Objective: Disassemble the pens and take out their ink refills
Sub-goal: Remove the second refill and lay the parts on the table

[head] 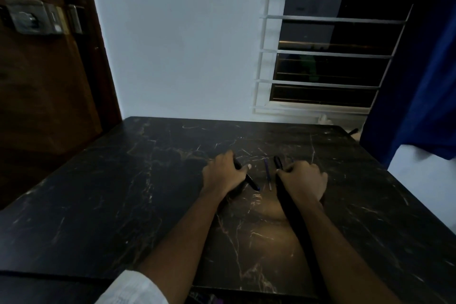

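while both fists rest on a scratched, dark marble table (123, 192), the left hand (223, 173) grips a slim black pen (250, 180), the right hand (304, 181) another pen (278, 163); a thin blue refill (268, 174) lies between.

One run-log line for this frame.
left hand: gripping pen | right hand: on pen | refill: loose between hands, on table

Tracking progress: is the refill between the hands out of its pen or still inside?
Out. The thin refill lies bare on the table, between both hands.
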